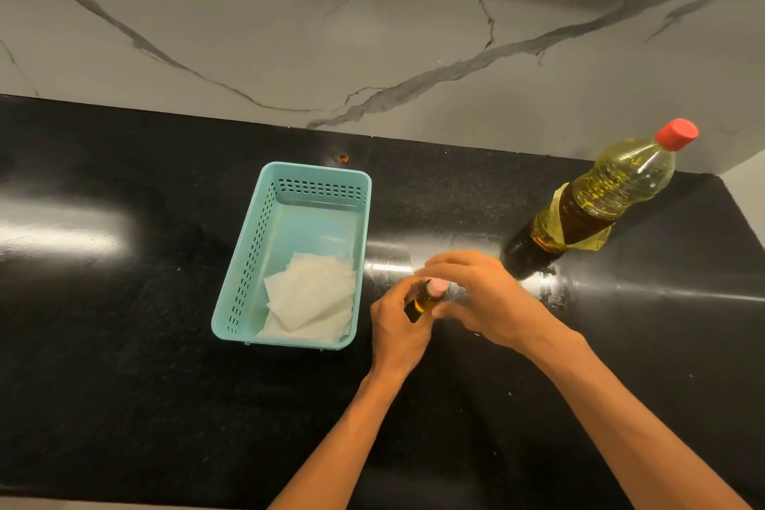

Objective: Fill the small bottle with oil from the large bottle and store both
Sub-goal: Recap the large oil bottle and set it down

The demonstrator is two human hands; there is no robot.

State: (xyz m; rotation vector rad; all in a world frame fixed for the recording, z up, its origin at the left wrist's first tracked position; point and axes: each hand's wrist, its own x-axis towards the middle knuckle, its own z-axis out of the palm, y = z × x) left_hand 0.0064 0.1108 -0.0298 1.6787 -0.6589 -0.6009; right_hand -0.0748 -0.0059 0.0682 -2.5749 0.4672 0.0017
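- I see the small bottle (426, 298) held above the table (124, 385), just right of centre and between both hands; its long axis is tilted, with the base down toward the near left and the pink cap (437, 286) up toward the far right.
- My left hand (397, 327) has its fingers curled round the bottle's dark body; my right hand (484, 298) reaches in from the right and pinches the cap with bent fingers; they are blurred, so I cannot tell which way the cap is turning.
- The large bottle (596, 203) stands upright on the table to the far right of the hands, near them but apart, red cap (677, 133) on; the right hand is plainly the nearer one for it.
- The basket (318, 169) sits just left of the left hand, its long side running near to far; I judge it the likely place for storing, so the left hand is closer to it.
- Materials: the small bottle looks like dark amber glass or plastic with a yellow band; the large one is clear ribbed plastic, with a dark band and a loose yellow wrap around its middle; its oily surface may be slippery.
- The basket is teal plastic with slotted walls and holds folded white paper sheets (310, 298) at its near end; the table is glossy black speckled stone with smears near the large bottle.
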